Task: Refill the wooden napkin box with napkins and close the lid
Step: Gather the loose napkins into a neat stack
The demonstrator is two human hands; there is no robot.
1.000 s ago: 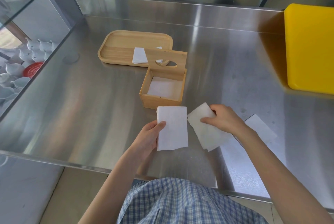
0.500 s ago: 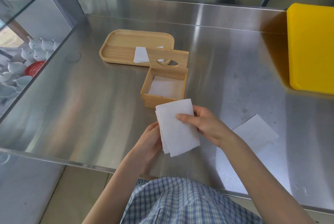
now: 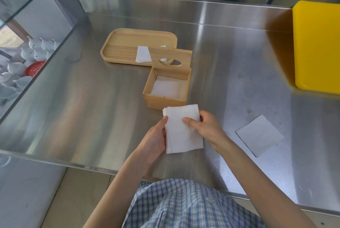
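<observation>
Napkin stack [image 3: 182, 129] held just above the steel counter [image 3: 73, 108], directly in front of the open wooden napkin box [image 3: 166, 88]; long axis runs near-to-far, far end toward the box. Left hand [image 3: 155, 140] cups its left edge, fingers curled underneath; right hand [image 3: 207, 126] pinches the right side, thumb on top. Lid [image 3: 171, 59] stands raised at the box's far edge; a single napkin [image 3: 259, 135] lies flat to the right.

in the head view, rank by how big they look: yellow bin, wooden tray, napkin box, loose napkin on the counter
1. yellow bin, though cut off by the frame edge
2. wooden tray, partly hidden by the box lid
3. napkin box and loose napkin: look alike, and the napkin is nearer the camera, so unranked
</observation>
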